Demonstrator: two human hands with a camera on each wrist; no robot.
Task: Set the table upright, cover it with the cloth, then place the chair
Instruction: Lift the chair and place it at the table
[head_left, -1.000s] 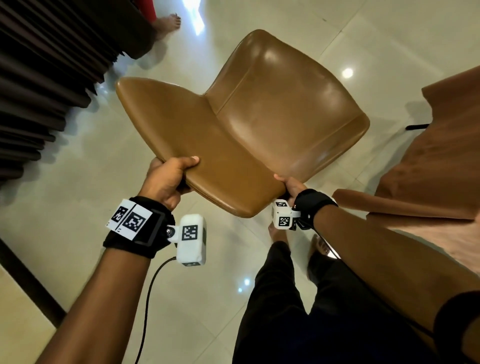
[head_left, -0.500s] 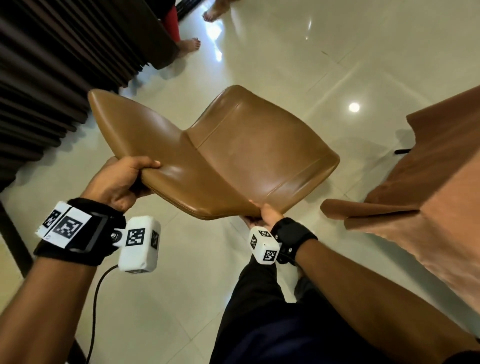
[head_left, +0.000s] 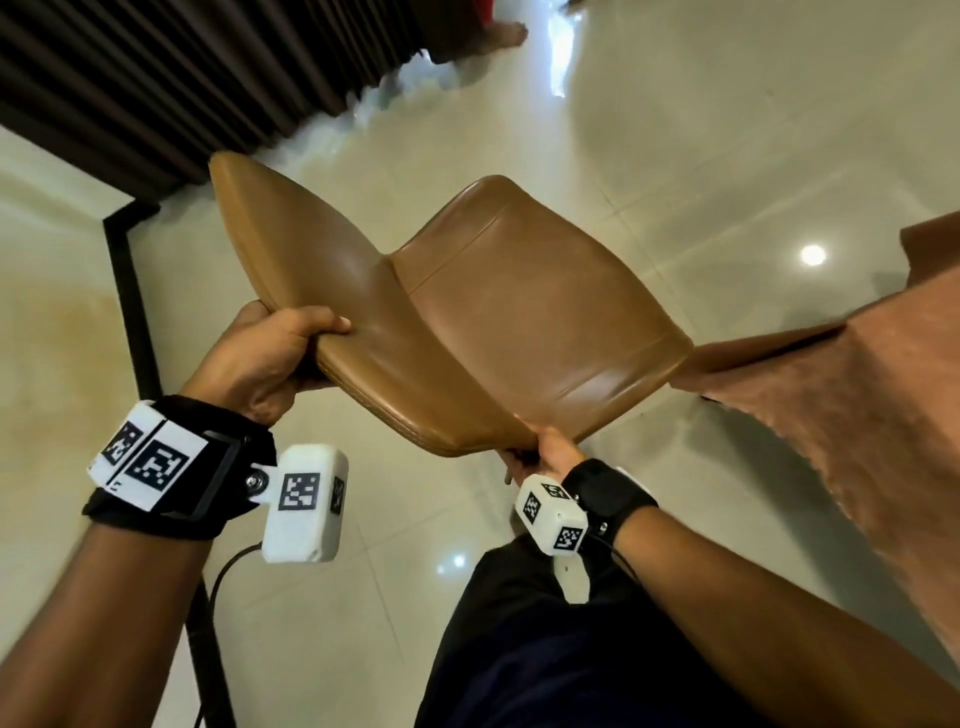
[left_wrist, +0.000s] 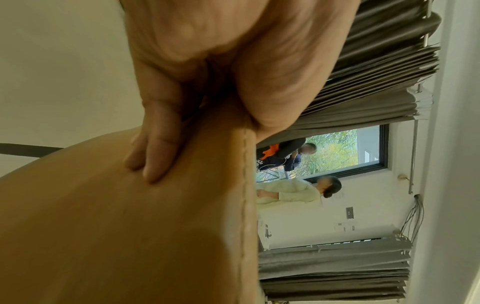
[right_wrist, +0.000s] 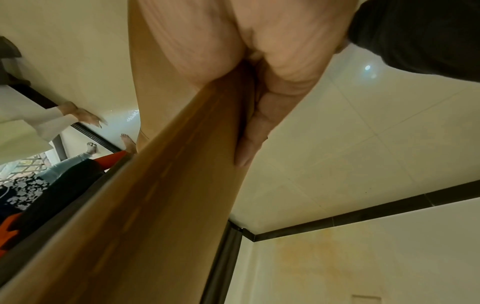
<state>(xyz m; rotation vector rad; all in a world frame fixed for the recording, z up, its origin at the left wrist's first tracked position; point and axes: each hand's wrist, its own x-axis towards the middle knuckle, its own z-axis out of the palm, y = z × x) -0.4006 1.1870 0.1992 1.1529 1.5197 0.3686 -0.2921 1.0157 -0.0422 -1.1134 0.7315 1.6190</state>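
A tan leather chair (head_left: 498, 322) hangs in the air in front of me, its seat toward the right and its backrest toward the left. My left hand (head_left: 270, 358) grips the top edge of the backrest, thumb on the front face and fingers (left_wrist: 155, 164) curled behind it. Near the seat's side edge my right hand (head_left: 540, 457) holds the chair (right_wrist: 161, 195) from below, fingers (right_wrist: 254, 127) wrapped round the rim. The chair's legs are hidden under the seat. At the right stands the table, covered with a rust-brown cloth (head_left: 852, 415) whose corner reaches close to the seat.
Glossy cream floor tiles (head_left: 675, 130) spread beyond the chair. Dark pleated curtains (head_left: 182, 78) hang at the upper left, above a black floor strip (head_left: 130, 312). A bare foot (head_left: 498, 36) of another person shows at the top. My dark trouser legs (head_left: 545, 649) are below.
The chair has swung toward the right and come nearer the cloth-covered table. Both hands keep their grip. The view has turned, so the curtains and floor strip now show more at the left.
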